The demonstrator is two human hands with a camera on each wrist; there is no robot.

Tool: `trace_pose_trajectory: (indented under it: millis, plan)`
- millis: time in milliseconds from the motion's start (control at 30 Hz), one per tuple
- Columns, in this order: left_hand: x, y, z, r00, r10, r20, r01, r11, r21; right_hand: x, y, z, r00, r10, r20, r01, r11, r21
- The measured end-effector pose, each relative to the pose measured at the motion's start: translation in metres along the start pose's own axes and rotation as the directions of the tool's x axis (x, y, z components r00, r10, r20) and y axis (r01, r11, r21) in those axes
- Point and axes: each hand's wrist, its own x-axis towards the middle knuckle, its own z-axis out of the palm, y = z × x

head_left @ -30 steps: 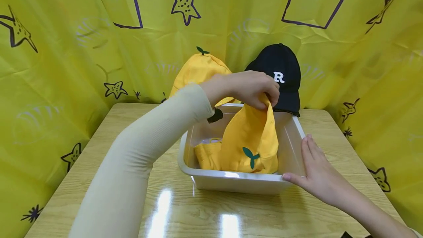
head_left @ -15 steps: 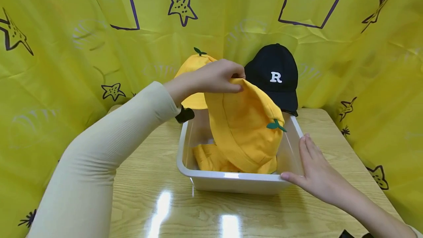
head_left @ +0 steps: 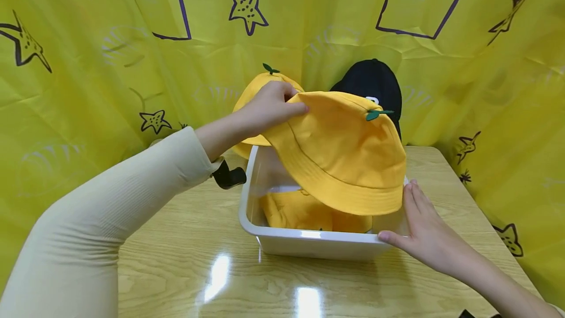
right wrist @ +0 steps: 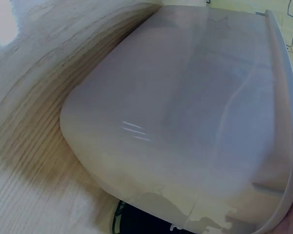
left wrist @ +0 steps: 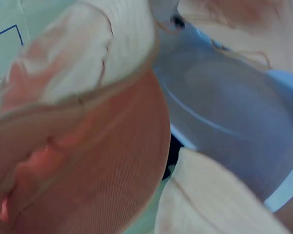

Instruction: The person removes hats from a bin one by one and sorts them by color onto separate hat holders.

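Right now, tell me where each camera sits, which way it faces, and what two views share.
Head: on the head, facing forward and down at the white bin and held yellow hat; left hand, right hand and forearms show.
Left wrist: on that wrist, facing the hat and bin's interior; no hand discernible.
Right wrist: on that wrist, facing the bin's outside and table; a sliver of right hand.
Head and right wrist share bin and table.
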Motion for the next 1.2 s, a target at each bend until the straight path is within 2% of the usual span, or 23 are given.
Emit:
trace_pose_trajectory:
  millis: [100,200,267,367,467,533,567,667,767,867,900,1000,1067,1200]
  plan:
    - [-0.005,-0.003,0.001,0.993,-0.117,-0.033,0.113,0.989,-0.092,0.001,0.001,-0.002,1.000,-0.018,0.015,0.018,1.000,0.002]
    - [-0.009,-0.006,0.001,0.976,-0.216,-0.027,0.207,0.957,-0.204,0.001,0.001,-0.005,0.999,-0.029,0.041,0.029,1.000,0.001]
    - [-0.012,-0.006,0.001,0.963,-0.267,-0.015,0.253,0.926,-0.281,0.002,-0.002,-0.009,0.998,-0.038,0.052,0.039,0.999,-0.010]
    - [-0.015,-0.006,0.000,0.944,-0.330,0.013,0.311,0.873,-0.376,0.006,-0.009,-0.018,0.996,-0.086,0.027,0.087,0.995,-0.040]
    - [-0.017,-0.005,0.000,0.922,-0.385,0.048,0.370,0.832,-0.413,0.012,-0.019,-0.027,0.978,-0.202,-0.044,0.198,0.977,-0.075]
    - [-0.018,-0.003,0.001,0.908,-0.411,0.079,0.404,0.811,-0.422,0.016,-0.027,-0.033,0.947,-0.307,-0.097,0.297,0.949,-0.105]
    - [-0.019,-0.002,0.002,0.902,-0.422,0.094,0.420,0.801,-0.426,0.018,-0.031,-0.035,0.925,-0.361,-0.120,0.346,0.929,-0.130]
    - [-0.020,0.000,0.006,0.884,-0.449,0.127,0.454,0.766,-0.455,0.026,-0.048,-0.038,0.841,-0.508,-0.184,0.468,0.855,-0.221]
    - [-0.023,0.002,0.010,0.866,-0.481,0.138,0.479,0.717,-0.506,0.034,-0.068,-0.038,0.747,-0.617,-0.247,0.530,0.777,-0.339]
    - [-0.025,0.003,0.014,0.849,-0.510,0.135,0.489,0.663,-0.567,0.043,-0.088,-0.034,0.686,-0.672,-0.279,0.565,0.734,-0.377]
    - [-0.026,0.003,0.015,0.845,-0.516,0.138,0.490,0.646,-0.586,0.046,-0.095,-0.033,0.675,-0.682,-0.282,0.573,0.725,-0.381]
    - [-0.027,0.005,0.019,0.836,-0.527,0.153,0.493,0.598,-0.632,0.053,-0.111,-0.028,0.660,-0.690,-0.298,0.579,0.720,-0.383]
    - [-0.027,0.006,0.021,0.828,-0.535,0.166,0.499,0.570,-0.653,0.055,-0.118,-0.026,0.656,-0.680,-0.327,0.554,0.728,-0.404]
    - [-0.027,0.005,0.022,0.809,-0.562,0.169,0.501,0.510,-0.699,0.054,-0.123,-0.025,0.678,-0.622,-0.393,0.474,0.778,-0.413]
